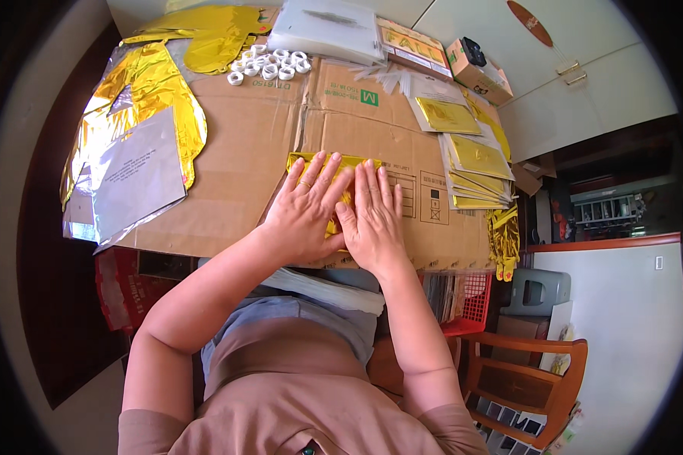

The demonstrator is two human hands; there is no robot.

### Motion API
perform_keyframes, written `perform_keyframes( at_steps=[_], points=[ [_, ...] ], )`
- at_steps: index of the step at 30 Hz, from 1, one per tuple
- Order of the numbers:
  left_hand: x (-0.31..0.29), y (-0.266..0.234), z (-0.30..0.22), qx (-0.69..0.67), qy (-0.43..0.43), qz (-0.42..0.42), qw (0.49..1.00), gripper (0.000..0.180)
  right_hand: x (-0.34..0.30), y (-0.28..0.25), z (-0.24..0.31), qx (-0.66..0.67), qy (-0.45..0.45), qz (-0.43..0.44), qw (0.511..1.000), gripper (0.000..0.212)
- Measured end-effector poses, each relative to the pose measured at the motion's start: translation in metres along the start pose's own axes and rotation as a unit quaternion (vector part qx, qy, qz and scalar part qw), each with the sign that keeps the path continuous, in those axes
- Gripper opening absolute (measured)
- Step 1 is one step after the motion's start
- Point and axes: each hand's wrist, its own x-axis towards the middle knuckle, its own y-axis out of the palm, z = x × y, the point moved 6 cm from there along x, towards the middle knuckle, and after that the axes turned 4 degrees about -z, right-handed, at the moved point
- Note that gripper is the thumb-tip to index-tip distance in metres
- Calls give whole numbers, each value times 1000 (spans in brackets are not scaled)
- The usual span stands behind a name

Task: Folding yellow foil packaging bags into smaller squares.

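Both palms lie flat on a folded gold foil sheet (334, 158) at the near middle of a cardboard-covered table. My left hand (300, 205) has its fingers stretched out toward the far side and wears a ring. Close beside it, my right hand (374, 220) presses down with straight fingers. Most of the foil is hidden beneath the hands; its far edge and a strip between them show. To the right sit folded gold foil packets (478, 155) in clear sleeves, overlapping in a row.
Unfolded gold foil (186, 125) with a printed paper sheet (140, 171) lies at the left. White rings (269, 71) are heaped at the back, near a stack of clear plastic sleeves (326, 34). Small boxes (478, 72) stand back right; a wooden chair (527, 379) is at lower right.
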Motion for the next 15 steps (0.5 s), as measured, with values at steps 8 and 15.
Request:
perform_keyframes(
  at_steps=[8, 15],
  points=[
    [-11, -17, 17, -15, 19, 8, 1000, 91, -4, 3, 1, -60, 2, 23, 998, 76],
    [-22, -24, 30, 72, 16, 36, 997, 106, -5, 3, -1, -56, 2, 8, 998, 77]
  ],
)
